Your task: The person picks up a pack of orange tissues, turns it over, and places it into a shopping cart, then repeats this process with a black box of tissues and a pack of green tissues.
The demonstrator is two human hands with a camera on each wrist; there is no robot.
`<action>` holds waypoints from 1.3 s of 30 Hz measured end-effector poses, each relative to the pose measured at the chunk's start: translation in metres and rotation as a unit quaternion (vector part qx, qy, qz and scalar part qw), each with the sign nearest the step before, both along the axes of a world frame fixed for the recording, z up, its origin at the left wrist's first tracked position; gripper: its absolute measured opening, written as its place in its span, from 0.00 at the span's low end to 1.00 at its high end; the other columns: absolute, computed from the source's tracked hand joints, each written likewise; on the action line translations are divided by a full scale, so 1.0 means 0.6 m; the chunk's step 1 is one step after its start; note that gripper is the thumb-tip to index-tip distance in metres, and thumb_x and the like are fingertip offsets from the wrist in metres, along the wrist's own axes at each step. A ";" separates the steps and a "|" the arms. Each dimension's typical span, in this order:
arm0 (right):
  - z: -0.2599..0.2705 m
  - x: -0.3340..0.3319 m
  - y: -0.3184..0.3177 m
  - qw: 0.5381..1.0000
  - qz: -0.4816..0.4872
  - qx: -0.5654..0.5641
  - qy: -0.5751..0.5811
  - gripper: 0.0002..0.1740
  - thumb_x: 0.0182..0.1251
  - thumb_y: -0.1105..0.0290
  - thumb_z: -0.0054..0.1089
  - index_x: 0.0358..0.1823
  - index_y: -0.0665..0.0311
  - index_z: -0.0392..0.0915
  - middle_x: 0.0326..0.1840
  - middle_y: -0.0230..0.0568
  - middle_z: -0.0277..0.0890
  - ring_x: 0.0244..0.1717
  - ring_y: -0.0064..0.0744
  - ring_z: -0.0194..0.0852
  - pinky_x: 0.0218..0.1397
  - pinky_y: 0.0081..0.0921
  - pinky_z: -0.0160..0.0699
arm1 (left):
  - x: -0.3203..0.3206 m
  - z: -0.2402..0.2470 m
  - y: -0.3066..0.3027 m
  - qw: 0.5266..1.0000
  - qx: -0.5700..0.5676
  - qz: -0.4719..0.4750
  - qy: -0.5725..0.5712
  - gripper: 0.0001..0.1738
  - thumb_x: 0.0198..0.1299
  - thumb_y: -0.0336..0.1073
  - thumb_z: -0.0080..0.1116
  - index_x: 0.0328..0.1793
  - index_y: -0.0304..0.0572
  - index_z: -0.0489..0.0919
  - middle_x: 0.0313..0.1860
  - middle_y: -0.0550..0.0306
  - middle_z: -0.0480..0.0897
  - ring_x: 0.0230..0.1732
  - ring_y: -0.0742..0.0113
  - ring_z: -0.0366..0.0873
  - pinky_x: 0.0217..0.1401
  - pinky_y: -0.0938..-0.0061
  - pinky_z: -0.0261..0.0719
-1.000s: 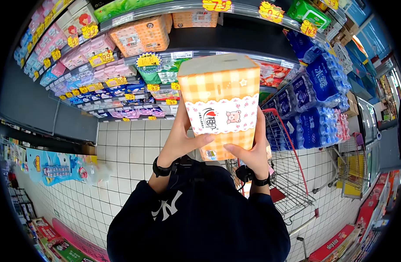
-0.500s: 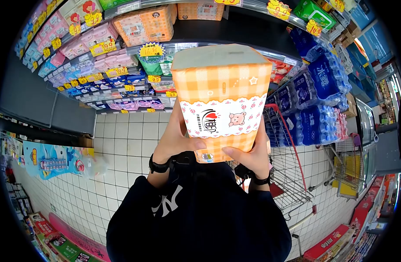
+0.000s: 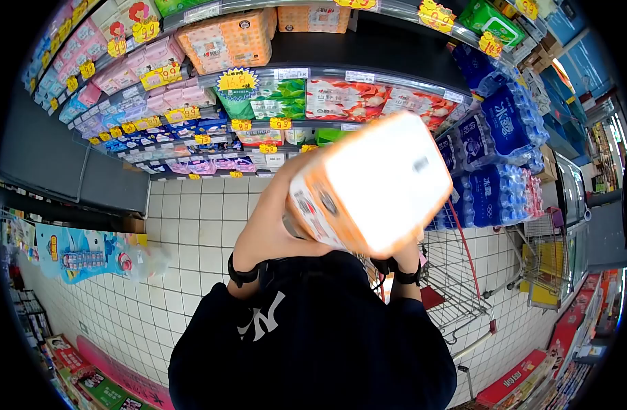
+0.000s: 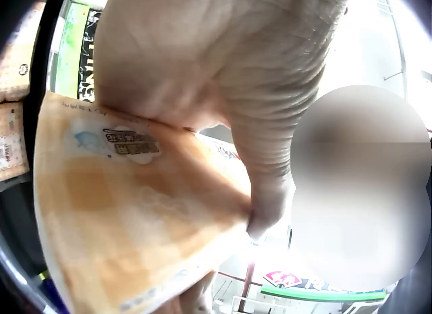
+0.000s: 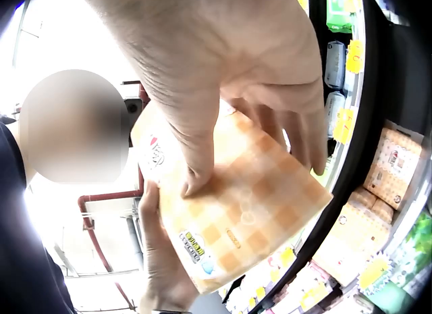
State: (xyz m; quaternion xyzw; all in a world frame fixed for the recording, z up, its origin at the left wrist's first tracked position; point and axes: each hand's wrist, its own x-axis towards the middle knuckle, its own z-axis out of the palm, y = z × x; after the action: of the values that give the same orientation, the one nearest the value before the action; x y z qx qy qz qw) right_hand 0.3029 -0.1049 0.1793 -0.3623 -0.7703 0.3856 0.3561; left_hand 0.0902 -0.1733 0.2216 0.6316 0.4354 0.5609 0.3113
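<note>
An orange-and-white checked tissue pack (image 3: pixel 388 184) is held up in front of the chest, tilted, with a bright white face turned to the head camera. My left hand (image 3: pixel 272 219) grips its left side, the thumb along the near edge. Behind the pack in the head view, most of my right hand (image 3: pixel 409 254) is hidden. The right wrist view shows that hand (image 5: pixel 223 64) with its thumb pressed on the checked wrapper (image 5: pixel 263 186) and its fingers over the far side. In the left wrist view, the left palm (image 4: pixel 202 64) lies close against the wrapper (image 4: pixel 121 199).
Ahead, a shelf (image 3: pixel 368 55) holds matching orange packs (image 3: pixel 225 44), with red packs (image 3: pixel 344 99) on the level below. Shrink-wrapped bottled water (image 3: pixel 491 195) is stacked at the right. A wire shopping cart (image 3: pixel 450 273) stands by my right side on the tiled floor (image 3: pixel 190 239).
The pack has turned in my hands: its bear-print front faced me earlier, and now the white face does. The right thumb has gone out of sight behind it in the head view.
</note>
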 end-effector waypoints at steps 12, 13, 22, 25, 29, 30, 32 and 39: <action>-0.047 0.012 0.004 0.999 -0.002 0.030 -0.017 0.39 0.44 0.67 0.75 0.58 0.70 0.65 0.52 0.50 0.73 0.56 0.41 0.71 0.56 0.32 0.69 | -0.003 0.025 -0.019 0.957 0.149 0.046 0.247 0.34 0.37 0.38 0.72 0.56 0.65 0.77 0.65 0.48 0.66 0.64 0.47 0.66 0.66 0.49 0.57; -0.048 0.012 0.005 0.999 -0.001 0.030 -0.017 0.39 0.44 0.66 0.75 0.58 0.70 0.65 0.52 0.50 0.73 0.56 0.41 0.71 0.56 0.32 0.69 | -0.002 0.026 -0.020 0.957 0.146 0.045 0.246 0.34 0.37 0.38 0.72 0.56 0.65 0.77 0.65 0.48 0.66 0.64 0.47 0.66 0.66 0.49 0.57; -0.056 0.008 0.019 0.999 0.023 0.030 -0.014 0.39 0.44 0.65 0.75 0.57 0.70 0.66 0.51 0.51 0.74 0.55 0.44 0.72 0.56 0.32 0.69 | -0.002 0.019 -0.007 0.951 0.177 0.066 0.245 0.36 0.34 0.39 0.75 0.56 0.61 0.76 0.64 0.48 0.68 0.64 0.48 0.66 0.65 0.53 0.59; -0.061 0.008 0.028 0.999 0.038 0.032 -0.009 0.39 0.43 0.64 0.76 0.56 0.70 0.66 0.51 0.51 0.74 0.55 0.45 0.72 0.56 0.32 0.69 | -0.025 -0.025 0.018 0.990 0.031 0.020 0.136 0.52 0.30 0.38 0.76 0.66 0.38 0.62 0.63 0.46 0.67 0.63 0.49 0.67 0.66 0.59 0.60; 0.007 -0.030 0.029 0.996 0.043 0.019 0.073 0.44 0.44 0.62 0.75 0.60 0.71 0.61 0.52 0.53 0.73 0.56 0.47 0.72 0.56 0.33 0.69 | -0.005 -0.028 0.013 0.994 -0.007 0.108 0.026 0.55 0.36 0.40 0.74 0.69 0.29 0.54 0.63 0.44 0.65 0.63 0.55 0.67 0.65 0.62 0.62; 0.002 -0.032 0.036 0.996 0.060 0.045 0.055 0.48 0.45 0.62 0.74 0.65 0.72 0.55 0.55 0.54 0.71 0.57 0.45 0.71 0.57 0.34 0.68 | -0.008 -0.036 0.018 0.996 -0.015 0.093 0.008 0.55 0.38 0.40 0.73 0.69 0.30 0.53 0.64 0.44 0.64 0.63 0.55 0.66 0.65 0.62 0.63; 0.008 -0.032 0.030 0.994 0.067 -0.034 0.075 0.47 0.45 0.65 0.74 0.64 0.72 0.55 0.57 0.50 0.69 0.59 0.40 0.68 0.60 0.32 0.65 | -0.009 -0.046 0.025 0.997 -0.022 0.077 -0.011 0.54 0.39 0.39 0.72 0.70 0.31 0.52 0.65 0.44 0.63 0.64 0.55 0.66 0.64 0.62 0.64; 0.018 -0.026 0.026 0.981 0.130 -0.107 0.098 0.64 0.44 0.63 0.74 0.72 0.74 0.32 0.67 0.56 0.56 0.68 0.45 0.57 0.66 0.35 0.59 | 0.004 -0.045 0.024 0.982 -0.114 0.045 -0.146 0.48 0.48 0.38 0.65 0.71 0.39 0.49 0.64 0.45 0.66 0.64 0.56 0.66 0.60 0.64 0.69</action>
State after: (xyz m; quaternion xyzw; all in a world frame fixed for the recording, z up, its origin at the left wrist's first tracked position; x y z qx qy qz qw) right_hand 0.2875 -0.0891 0.1898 -0.2556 -0.7262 0.5427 0.3358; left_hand 0.0926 -0.1588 0.1948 0.4834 0.4744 0.6072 0.4155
